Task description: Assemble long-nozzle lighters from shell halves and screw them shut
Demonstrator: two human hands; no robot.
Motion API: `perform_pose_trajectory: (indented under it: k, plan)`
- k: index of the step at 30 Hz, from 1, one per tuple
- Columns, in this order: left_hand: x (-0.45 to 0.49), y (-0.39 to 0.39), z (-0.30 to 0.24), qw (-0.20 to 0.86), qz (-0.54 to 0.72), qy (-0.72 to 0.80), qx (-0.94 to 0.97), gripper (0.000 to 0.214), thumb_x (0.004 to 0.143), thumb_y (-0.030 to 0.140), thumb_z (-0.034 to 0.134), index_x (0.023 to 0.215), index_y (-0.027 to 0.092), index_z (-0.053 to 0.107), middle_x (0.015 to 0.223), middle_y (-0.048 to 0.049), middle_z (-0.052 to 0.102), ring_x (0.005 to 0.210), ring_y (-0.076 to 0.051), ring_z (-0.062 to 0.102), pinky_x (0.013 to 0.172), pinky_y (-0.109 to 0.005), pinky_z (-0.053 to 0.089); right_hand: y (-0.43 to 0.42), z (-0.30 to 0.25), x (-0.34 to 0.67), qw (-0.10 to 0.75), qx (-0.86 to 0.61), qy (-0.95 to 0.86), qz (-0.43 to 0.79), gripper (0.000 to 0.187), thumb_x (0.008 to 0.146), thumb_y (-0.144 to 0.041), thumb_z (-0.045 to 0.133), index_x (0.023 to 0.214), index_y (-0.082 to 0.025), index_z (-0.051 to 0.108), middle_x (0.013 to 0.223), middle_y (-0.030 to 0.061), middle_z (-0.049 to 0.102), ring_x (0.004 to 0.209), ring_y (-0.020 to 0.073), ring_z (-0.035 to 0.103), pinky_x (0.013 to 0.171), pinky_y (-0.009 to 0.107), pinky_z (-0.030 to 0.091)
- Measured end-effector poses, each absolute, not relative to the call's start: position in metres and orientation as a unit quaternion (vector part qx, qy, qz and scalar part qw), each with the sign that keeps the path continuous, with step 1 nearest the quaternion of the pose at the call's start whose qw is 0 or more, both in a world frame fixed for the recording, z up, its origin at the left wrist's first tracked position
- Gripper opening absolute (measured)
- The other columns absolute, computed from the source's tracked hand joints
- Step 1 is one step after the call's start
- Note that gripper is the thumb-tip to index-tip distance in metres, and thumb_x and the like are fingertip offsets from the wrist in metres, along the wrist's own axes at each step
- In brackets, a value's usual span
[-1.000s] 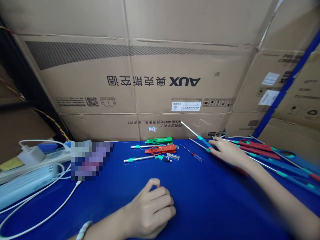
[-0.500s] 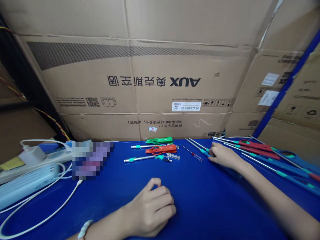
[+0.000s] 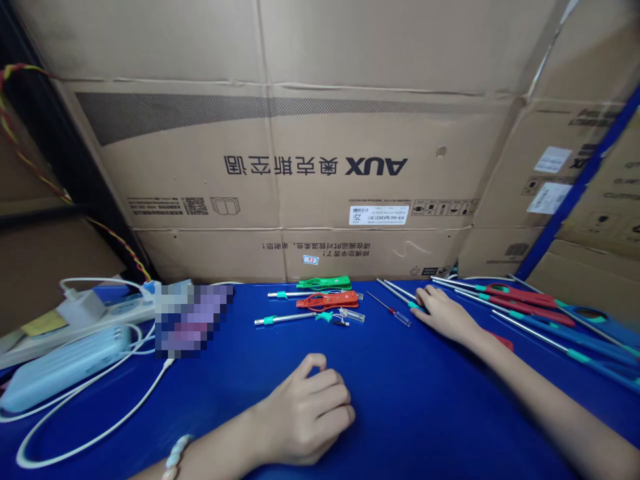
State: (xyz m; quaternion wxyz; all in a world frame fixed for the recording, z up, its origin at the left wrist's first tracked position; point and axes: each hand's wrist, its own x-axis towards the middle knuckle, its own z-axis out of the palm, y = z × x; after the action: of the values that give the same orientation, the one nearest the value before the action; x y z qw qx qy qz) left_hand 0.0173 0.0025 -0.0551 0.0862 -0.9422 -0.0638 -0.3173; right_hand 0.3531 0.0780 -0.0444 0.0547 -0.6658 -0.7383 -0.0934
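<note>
My left hand [image 3: 311, 413] rests in a loose fist on the blue tabletop, with nothing showing in its fingers. At the right, my right hand [image 3: 443, 310] has its fingers bent down over a metal-shafted tool [image 3: 400, 293] near its teal collar. A second thin shaft lies alongside, and my hand and forearm hide most of the handles. A red handle end [image 3: 501, 341] shows beside the forearm. Just left of these fingers lies a small screwdriver [image 3: 400, 318] with a clear handle.
Several metal-shafted tools with blue and red handles [image 3: 545, 310] lie at the right. Mid-table are a green clip-like piece [image 3: 330, 283], an orange one [image 3: 333, 300] and metal tubes [image 3: 287, 319]. A power bank [image 3: 65, 367], cables and a power strip [image 3: 115, 313] occupy the left; cardboard [image 3: 310, 127] stands behind.
The view has shifted slightly, moving the scene right. My right hand lies flatter over the shafts, and a red handle end now shows beside its forearm. My left hand keeps its pose.
</note>
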Motion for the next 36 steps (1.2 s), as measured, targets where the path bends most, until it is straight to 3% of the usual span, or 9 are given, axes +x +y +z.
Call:
perform_pose_trajectory:
  k: [5,8,14,20,27,31,36]
  plan:
    - [0.005,0.024,-0.047,0.143,-0.256,-0.139,-0.946,0.023,0.092,0.007,0.036,0.089,0.016,0.057,0.08,-0.0053,0.063,0.078,-0.019,0.056,0.081,-0.038,0.034,0.08,-0.045,0.36,0.045,-0.69,-0.717,-0.09,0.014,0.087,-0.03,0.045,0.086,-0.018,0.052,0.093,0.0111,0.057,0.089,0.0265,0.057,0.071,0.034,0.045]
    - [-0.007,0.046,-0.044,0.135,-0.214,-0.262,-0.931,0.022,0.088,0.007,0.038,0.092,0.018,0.056,0.089,-0.0064,0.062,0.087,-0.022,0.055,0.084,-0.039,0.034,0.082,-0.046,0.362,0.038,-0.699,-0.708,-0.093,0.016,0.087,-0.03,0.045,0.088,-0.017,0.054,0.094,0.0124,0.058,0.09,0.0275,0.057,0.075,0.036,0.044]
    - [-0.03,0.079,-0.044,0.134,-0.205,-0.37,-0.896,0.023,0.089,0.008,0.036,0.096,0.018,0.055,0.096,-0.0091,0.06,0.091,-0.025,0.053,0.08,-0.039,0.036,0.083,-0.05,0.366,0.041,-0.71,-0.695,-0.108,0.016,0.084,-0.029,0.048,0.089,-0.017,0.057,0.092,0.0127,0.06,0.088,0.0284,0.058,0.075,0.038,0.044]
    - [-0.035,0.084,-0.049,0.117,-0.195,-0.391,-0.892,0.017,0.091,0.012,0.041,0.098,0.018,0.055,0.096,-0.0072,0.06,0.091,-0.024,0.054,0.08,-0.037,0.037,0.076,-0.039,0.351,0.12,-0.672,-0.714,-0.154,0.029,0.085,-0.04,0.051,0.092,-0.013,0.058,0.1,0.0215,0.06,0.101,0.04,0.052,0.081,0.051,0.039]
    - [-0.021,0.077,-0.047,0.083,-0.207,-0.365,-0.904,0.024,0.091,0.01,0.042,0.111,0.018,0.052,0.115,-0.0083,0.058,0.105,-0.025,0.05,0.088,-0.038,0.038,0.058,-0.044,0.272,0.21,-0.482,-0.845,-0.101,0.022,0.093,-0.02,0.041,0.108,-0.019,0.057,0.113,0.0093,0.064,0.107,0.0231,0.055,0.093,0.038,0.039]
    - [-0.007,0.081,-0.045,0.07,-0.213,-0.36,-0.906,0.026,0.09,0.012,0.047,0.116,0.018,0.05,0.122,-0.0087,0.053,0.113,-0.026,0.045,0.094,-0.04,0.037,0.073,-0.049,0.241,0.242,-0.432,-0.866,-0.068,0.031,0.094,-0.015,0.041,0.123,-0.016,0.051,0.127,0.012,0.057,0.117,0.0236,0.049,0.097,0.04,0.037]
    - [0.009,0.102,-0.049,0.069,-0.215,-0.39,-0.893,0.011,0.092,0.017,0.051,0.101,0.015,0.056,0.115,-0.0113,0.051,0.109,-0.028,0.046,0.09,-0.043,0.04,0.111,-0.044,0.234,0.27,-0.428,-0.862,-0.03,0.025,0.09,-0.019,0.056,0.115,-0.019,0.057,0.114,0.0095,0.063,0.106,0.0244,0.052,0.088,0.04,0.041]
